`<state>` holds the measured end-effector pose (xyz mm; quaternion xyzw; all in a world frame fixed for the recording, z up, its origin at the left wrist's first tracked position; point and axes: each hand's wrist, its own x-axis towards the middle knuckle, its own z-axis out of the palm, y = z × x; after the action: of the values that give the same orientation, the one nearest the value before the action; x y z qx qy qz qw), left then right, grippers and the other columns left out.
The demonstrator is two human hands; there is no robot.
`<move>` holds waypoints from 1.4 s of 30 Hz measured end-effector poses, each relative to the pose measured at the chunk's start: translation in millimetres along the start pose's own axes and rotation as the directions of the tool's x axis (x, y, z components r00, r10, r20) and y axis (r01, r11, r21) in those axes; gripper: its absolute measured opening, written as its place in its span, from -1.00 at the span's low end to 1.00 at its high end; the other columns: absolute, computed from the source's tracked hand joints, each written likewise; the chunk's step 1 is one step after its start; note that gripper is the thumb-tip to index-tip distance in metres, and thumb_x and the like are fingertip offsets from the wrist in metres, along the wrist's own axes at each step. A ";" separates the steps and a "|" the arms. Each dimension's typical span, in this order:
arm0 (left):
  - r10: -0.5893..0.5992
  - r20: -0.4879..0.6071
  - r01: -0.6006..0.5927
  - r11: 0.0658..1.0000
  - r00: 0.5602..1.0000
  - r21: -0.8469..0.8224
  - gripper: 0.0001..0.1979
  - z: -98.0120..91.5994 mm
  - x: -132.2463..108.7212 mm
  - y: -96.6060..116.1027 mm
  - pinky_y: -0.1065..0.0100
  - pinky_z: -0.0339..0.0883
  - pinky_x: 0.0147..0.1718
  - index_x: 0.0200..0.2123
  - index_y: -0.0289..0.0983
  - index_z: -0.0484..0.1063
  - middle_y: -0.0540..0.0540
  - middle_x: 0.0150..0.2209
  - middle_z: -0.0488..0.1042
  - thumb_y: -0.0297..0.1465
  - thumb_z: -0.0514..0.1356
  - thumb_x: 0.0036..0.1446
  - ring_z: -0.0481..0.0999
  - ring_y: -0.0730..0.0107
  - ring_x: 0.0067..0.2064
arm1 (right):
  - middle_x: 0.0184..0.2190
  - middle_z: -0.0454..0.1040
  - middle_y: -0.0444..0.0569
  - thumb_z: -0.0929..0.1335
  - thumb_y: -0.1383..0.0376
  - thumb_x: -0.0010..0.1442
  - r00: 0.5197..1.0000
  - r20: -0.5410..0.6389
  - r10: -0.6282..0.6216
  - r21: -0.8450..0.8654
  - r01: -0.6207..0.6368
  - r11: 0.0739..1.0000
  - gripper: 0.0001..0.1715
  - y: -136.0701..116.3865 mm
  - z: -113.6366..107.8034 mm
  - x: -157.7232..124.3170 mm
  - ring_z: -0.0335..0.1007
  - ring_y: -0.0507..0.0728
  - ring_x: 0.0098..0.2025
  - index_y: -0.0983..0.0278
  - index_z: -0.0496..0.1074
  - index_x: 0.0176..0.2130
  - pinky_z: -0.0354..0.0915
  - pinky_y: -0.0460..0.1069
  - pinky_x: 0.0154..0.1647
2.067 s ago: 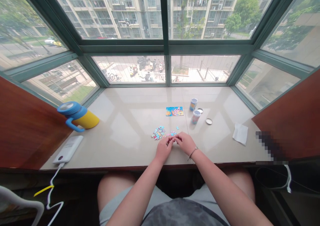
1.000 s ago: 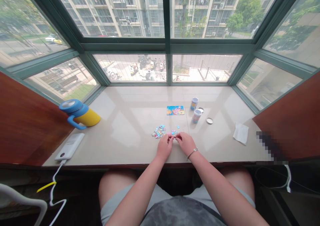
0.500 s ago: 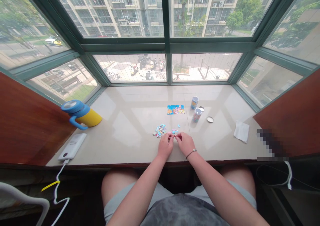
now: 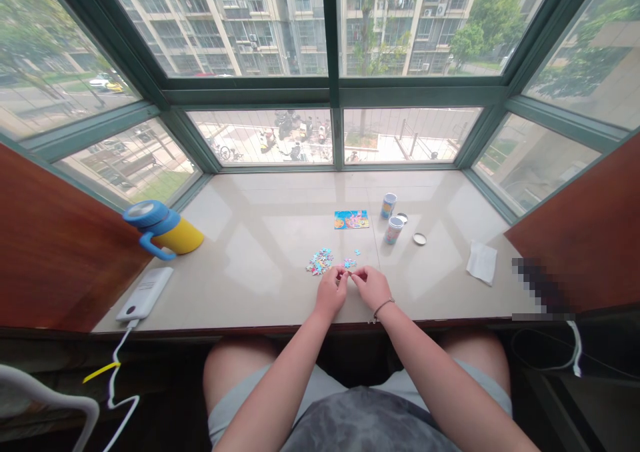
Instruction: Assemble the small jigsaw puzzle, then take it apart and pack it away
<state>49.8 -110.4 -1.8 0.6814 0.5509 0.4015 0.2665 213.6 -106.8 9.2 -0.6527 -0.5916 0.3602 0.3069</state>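
My left hand and my right hand meet near the front of the sill, thumbs and fingers pinched. Between the fingertips is a small dark jigsaw piece, mostly covered by them. Just beyond my left hand lies a loose heap of jigsaw pieces, blue, pink and white. A smaller cluster of pieces is right above my fingertips, with one light-blue piece apart from it. Farther back lies a colourful picture card.
Two small printed cans stand behind to the right, with a round lid beside them. A white tissue lies farther right. At the left are a blue and yellow jug and a white power bank with a cable.
Both hands stay almost in place, still pinched together. The right hand has shifted very slightly; the pieces on the sill look unmoved.
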 end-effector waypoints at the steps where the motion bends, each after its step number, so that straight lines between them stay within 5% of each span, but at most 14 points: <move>1: 0.007 0.004 -0.007 1.000 1.000 0.007 -0.82 0.4 -0.2 0.3 0.20 0.39 -0.09 -0.22 -0.16 0.44 -0.08 -0.21 0.53 -0.28 0.07 0.38 0.50 0.27 -0.18 | -0.29 0.62 -0.06 0.40 0.13 0.26 0.999 0.015 0.045 0.013 -0.045 0.999 -0.82 2.1 0.6 1.9 0.56 0.13 -0.23 0.18 0.54 -0.24 0.40 0.00 -0.19; 12: -0.047 -0.054 0.046 0.999 0.997 -0.014 -0.81 3.2 -0.9 -6.7 0.20 0.42 -0.14 -0.15 -0.16 0.43 -0.10 -0.18 0.56 -0.24 0.07 0.39 0.54 0.24 -0.16 | -0.46 0.57 -0.03 0.43 0.13 0.19 0.931 0.238 0.277 0.331 -0.346 0.878 -0.76 13.3 9.2 4.1 0.54 0.10 -0.42 0.26 0.48 -0.31 0.46 -0.02 -0.36; 21: -0.032 0.011 0.033 0.998 0.999 -0.062 -0.79 1.3 -1.2 -3.0 0.26 0.42 -0.19 -0.17 -0.16 0.51 -0.09 -0.17 0.58 -0.23 0.11 0.37 0.54 0.28 -0.16 | -0.24 0.63 -0.05 0.39 0.06 0.23 0.999 0.012 -0.035 0.214 0.032 0.976 -0.72 0.5 -9.6 -1.7 0.56 0.12 -0.21 0.20 0.55 -0.21 0.44 0.02 -0.10; 30: -0.008 -0.010 0.007 0.998 1.000 -0.067 -0.79 -3.1 -1.5 -4.1 0.26 0.45 -0.19 -0.12 -0.14 0.57 -0.08 -0.15 0.62 -0.26 0.14 0.37 0.56 0.29 -0.19 | -0.25 0.65 -0.05 0.41 0.09 0.22 0.998 0.063 -0.016 0.211 0.002 0.978 -0.64 2.5 -0.6 4.4 0.59 0.14 -0.23 0.18 0.58 -0.04 0.45 0.01 -0.10; 35: 0.056 -0.005 -0.056 0.997 0.998 -0.045 -0.75 -1.6 -1.3 -6.8 0.20 0.48 -0.11 -0.03 -0.08 0.60 -0.08 -0.10 0.63 -0.27 0.13 0.39 0.59 0.25 -0.11 | -0.28 0.64 -0.07 0.36 0.03 0.28 0.993 0.100 -0.060 0.127 0.047 0.991 -0.66 -4.9 -9.6 1.2 0.56 0.12 -0.25 0.17 0.62 -0.14 0.42 -0.01 -0.13; 38: 0.080 -0.050 -0.080 0.997 0.996 -0.003 -0.74 1.6 -1.4 -8.6 0.17 0.47 -0.03 0.02 -0.07 0.58 -0.08 -0.06 0.63 -0.31 0.12 0.40 0.58 0.23 -0.01 | -0.27 0.63 -0.07 0.36 0.00 0.27 0.999 0.027 -0.040 0.088 0.038 0.995 -0.63 -7.7 -24.3 9.7 0.53 0.11 -0.29 0.18 0.59 -0.17 0.40 -0.02 -0.16; 42: 0.049 -0.117 -0.042 0.997 0.992 0.057 -0.73 5.9 -1.4 -12.0 0.17 0.46 -0.01 0.02 -0.12 0.55 -0.11 -0.05 0.60 -0.33 0.09 0.40 0.56 0.23 -0.01 | -0.18 0.61 -0.03 0.33 -0.05 0.27 0.969 -0.247 -0.026 0.013 0.030 0.999 -0.57 -9.4 -67.6 41.1 0.48 0.11 -0.29 0.19 0.57 -0.14 0.35 0.00 -0.18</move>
<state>48.2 -108.3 -14.9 0.6759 0.5608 0.4317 0.2056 266.4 -63.2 49.9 -0.6814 -0.5550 0.2769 0.3885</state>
